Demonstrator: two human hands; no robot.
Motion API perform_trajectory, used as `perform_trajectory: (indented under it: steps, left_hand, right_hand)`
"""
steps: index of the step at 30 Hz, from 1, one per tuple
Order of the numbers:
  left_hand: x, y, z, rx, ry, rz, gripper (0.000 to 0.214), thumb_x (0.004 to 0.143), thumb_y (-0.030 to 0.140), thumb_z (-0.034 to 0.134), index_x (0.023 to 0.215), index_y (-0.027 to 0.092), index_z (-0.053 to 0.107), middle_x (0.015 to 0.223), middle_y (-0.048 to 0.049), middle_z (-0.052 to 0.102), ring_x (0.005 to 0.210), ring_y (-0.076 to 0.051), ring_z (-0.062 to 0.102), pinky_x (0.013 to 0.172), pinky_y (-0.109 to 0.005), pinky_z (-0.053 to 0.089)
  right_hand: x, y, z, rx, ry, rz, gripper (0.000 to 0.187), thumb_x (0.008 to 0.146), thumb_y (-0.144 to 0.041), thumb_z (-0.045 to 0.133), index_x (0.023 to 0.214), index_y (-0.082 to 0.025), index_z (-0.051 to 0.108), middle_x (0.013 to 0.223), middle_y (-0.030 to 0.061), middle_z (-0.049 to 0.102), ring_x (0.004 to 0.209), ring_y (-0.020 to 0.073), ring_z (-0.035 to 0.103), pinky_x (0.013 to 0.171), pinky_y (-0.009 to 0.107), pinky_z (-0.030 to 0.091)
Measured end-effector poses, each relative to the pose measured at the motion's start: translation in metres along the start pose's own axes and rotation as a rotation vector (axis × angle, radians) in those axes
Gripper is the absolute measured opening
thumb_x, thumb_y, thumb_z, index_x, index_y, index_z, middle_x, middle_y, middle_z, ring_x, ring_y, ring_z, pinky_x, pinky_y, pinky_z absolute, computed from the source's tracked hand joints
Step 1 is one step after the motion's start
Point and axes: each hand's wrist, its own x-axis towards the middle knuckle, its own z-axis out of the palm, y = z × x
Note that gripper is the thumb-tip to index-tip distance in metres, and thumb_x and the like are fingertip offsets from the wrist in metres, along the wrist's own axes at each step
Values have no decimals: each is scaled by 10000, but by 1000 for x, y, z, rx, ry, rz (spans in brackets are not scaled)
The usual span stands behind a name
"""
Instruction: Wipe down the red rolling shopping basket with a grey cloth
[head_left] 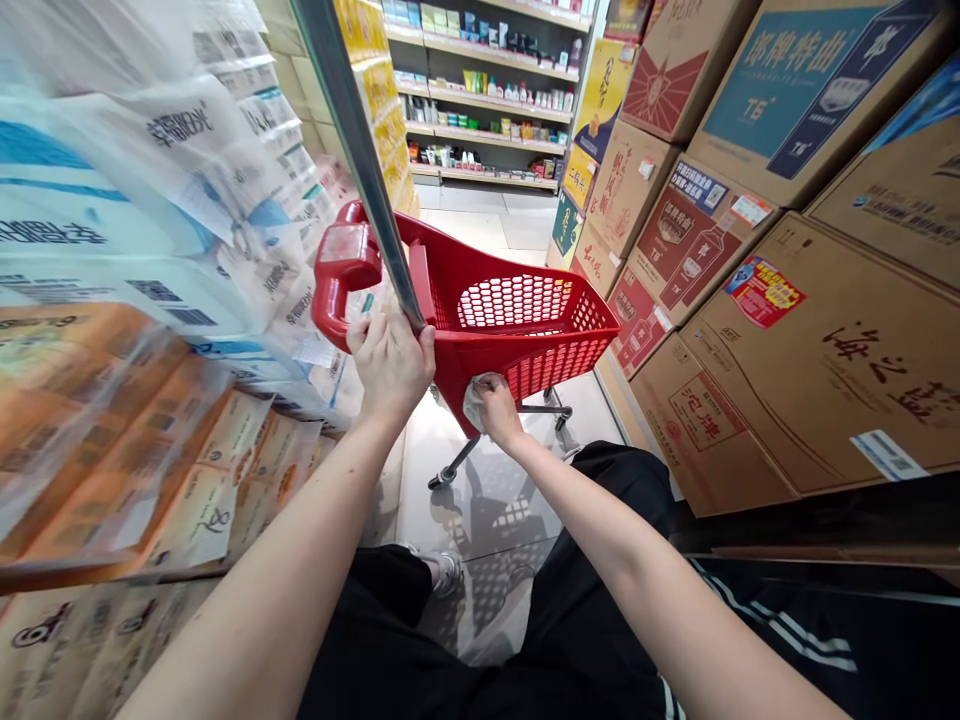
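Wrapped packages (97,200) stand left of the left hand (391,362), which is closed around the lower end of the metal pole (366,150); ahead is the red cart (454,365); the right hand (498,406) pinches a pale cloth (472,405) against its near side; rightward, cartons (825,320) are piled.
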Motion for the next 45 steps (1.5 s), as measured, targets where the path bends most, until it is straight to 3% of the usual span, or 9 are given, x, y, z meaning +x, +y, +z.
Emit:
perform_trajectory:
  steps: [7, 13, 17, 20, 25, 28, 37, 42, 45]
  left_hand:
    - [0, -1, -3, 11, -19, -2, 616, 984, 416, 308, 1437, 7, 388, 1174, -238, 656, 1177, -350, 563, 1078, -523, 261]
    - [-1, 2, -6, -25, -11, -15, 598, 986, 378, 307, 1473, 34, 355, 1251, -228, 628, 1173, -329, 563, 1086, -507, 260]
    - [-3, 2, -6, 6, -15, -10, 598, 984, 360, 306, 1472, 18, 356, 1181, -222, 650, 1141, -327, 572, 1071, -505, 276]
    - [-5, -2, -10, 26, -13, 28, 587, 983, 328, 296, 1483, 23, 348, 1137, -204, 663, 1107, -317, 583, 1055, -493, 294]
    - [-8, -6, -18, 37, 8, 78, 565, 976, 287, 301, 1490, 60, 359, 1099, -176, 673, 1046, -295, 598, 1032, -470, 317]
    - [-10, -2, -19, 31, 21, 70, 557, 971, 278, 306, 1474, 51, 378, 1086, -185, 672, 1025, -298, 598, 1026, -479, 318]
    - [-10, 7, -19, 60, 38, 56, 547, 962, 276, 315, 1444, 35, 405, 1085, -194, 680, 1033, -300, 615, 1022, -475, 328]
    - [-1, -9, -48, 153, -136, 185, 516, 975, 309, 278, 1392, 80, 476, 990, -163, 714, 995, -289, 645, 969, -438, 378]
    - [16, -26, -64, 264, -221, 222, 498, 981, 372, 250, 1199, 150, 638, 965, -149, 729, 967, -285, 656, 958, -434, 394]
  right_hand:
    - [14, -36, -45, 360, 297, -93, 366, 918, -99, 457, 1227, -148, 646, 1226, 112, 613, 1183, 190, 564, 1078, 304, 445]
    - [30, -58, -86, 283, 490, -64, 432, 968, -141, 359, 1359, -189, 537, 1341, 108, 566, 1299, 200, 488, 1154, 394, 374]
    - [60, -69, -89, 117, 264, -229, 438, 972, -145, 402, 1395, -192, 503, 1380, 80, 562, 1315, 194, 471, 1148, 366, 348]
    - [68, -51, -84, -4, 83, -277, 389, 995, -199, 407, 1362, -196, 536, 1301, 78, 620, 1219, 208, 534, 1090, 354, 370]
    - [53, 25, -100, -180, 58, 49, 355, 1016, -213, 331, 1230, -172, 611, 1159, 106, 668, 1090, 225, 568, 1018, 351, 371]
    - [48, 46, -112, -254, 46, 174, 303, 1006, -223, 358, 1111, -161, 635, 1122, 119, 677, 1072, 236, 562, 1051, 375, 326]
    - [70, -45, -79, -37, 86, -44, 236, 992, -219, 392, 1080, -181, 608, 1073, 71, 671, 1017, 213, 582, 907, 315, 388]
    - [74, -35, -75, 126, 90, -104, 207, 992, -189, 413, 1057, -182, 610, 1003, 35, 683, 965, 176, 612, 876, 275, 387]
    - [77, -28, -77, 129, 98, -72, 189, 992, -200, 430, 994, -181, 618, 964, 32, 686, 934, 170, 618, 849, 262, 388]
